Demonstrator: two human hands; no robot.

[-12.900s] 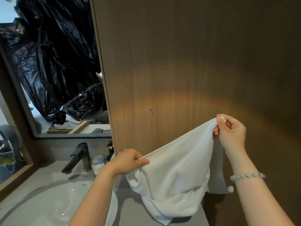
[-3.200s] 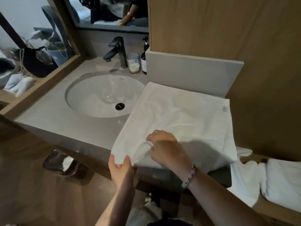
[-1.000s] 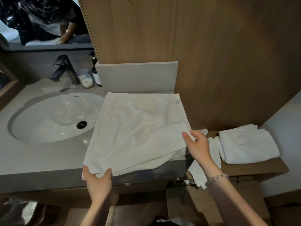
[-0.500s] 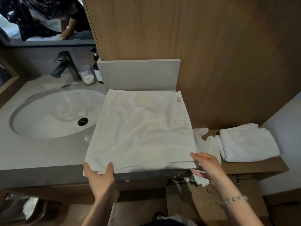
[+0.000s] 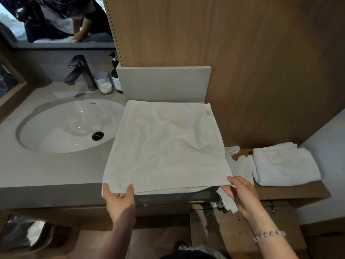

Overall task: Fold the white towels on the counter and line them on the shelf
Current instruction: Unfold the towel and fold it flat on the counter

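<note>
Since one second ago the upper layer of the white towel (image 5: 166,146) has come down flat, and the right hand (image 5: 240,195) has moved from the right edge to the near right corner.

At the far left the sink (image 5: 61,128) lies in the counter (image 5: 46,172), with the faucet (image 5: 80,71) behind it. The left hand (image 5: 119,199) holds the near left corner of the towel, thumb and fingers closed over the edge. The towel itself lies doubled on the counter, to the right of the sink; its far edge is near the grey backsplash (image 5: 164,83) and its near edge hangs a little over the counter front. The right hand pinches the near right corner between thumb and fingers. Further right a loose towel (image 5: 242,165) hangs from the shelf (image 5: 291,191), and one folded towel (image 5: 283,165) already rests there.

The step now, I judge, is to make the next fold. To do it well, both hands should pull the near edge lightly tight first, so the wrinkles in the middle go out. Then both layers must be taken together at each corner, otherwise the under layer slips. The corners should meet the far corners exactly before pressing the crease, and the left edge should stay clear of the sink
</note>
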